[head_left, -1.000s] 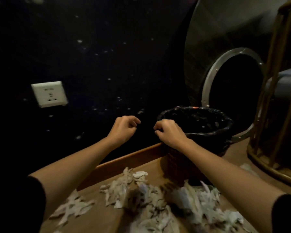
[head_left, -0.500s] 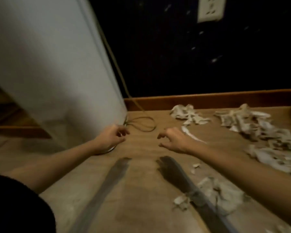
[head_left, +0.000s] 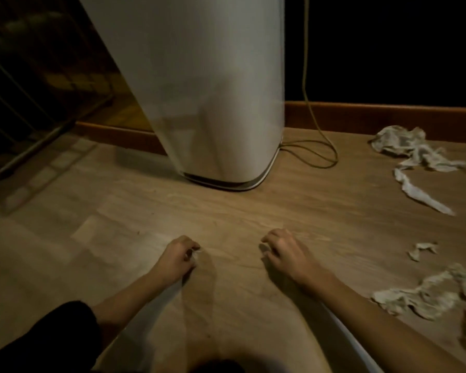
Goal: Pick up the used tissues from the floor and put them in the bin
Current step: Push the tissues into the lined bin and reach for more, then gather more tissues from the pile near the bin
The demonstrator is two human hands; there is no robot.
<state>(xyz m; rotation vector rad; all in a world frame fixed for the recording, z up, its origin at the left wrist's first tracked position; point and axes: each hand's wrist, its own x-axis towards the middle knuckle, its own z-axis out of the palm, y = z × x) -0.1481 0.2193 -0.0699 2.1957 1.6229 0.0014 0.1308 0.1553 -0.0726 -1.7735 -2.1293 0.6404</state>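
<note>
Crumpled used tissues lie on the wooden floor at the right: a pile [head_left: 404, 146] near the skirting board, a long strip [head_left: 420, 192], a small scrap [head_left: 421, 250] and a bigger heap [head_left: 428, 294] near my right forearm. My left hand [head_left: 176, 258] rests low on the floor with its fingers pinched at a tiny white tissue scrap [head_left: 198, 251]. My right hand [head_left: 283, 251] is a little to the right, fingers curled with the tips on the floor; whether it holds anything is hidden. The bin is out of view.
A tall white appliance [head_left: 218, 103] stands on the floor straight ahead, with a thin cable [head_left: 320, 149] looping from its base up the dark wall. A wooden skirting board [head_left: 388, 111] runs along the wall. A dark metal rack [head_left: 24, 117] fills the far left.
The view has swung left from the bin to the white appliance. Both hands have dropped from bin height to the floor, and the tissue piles now lie to the right.
</note>
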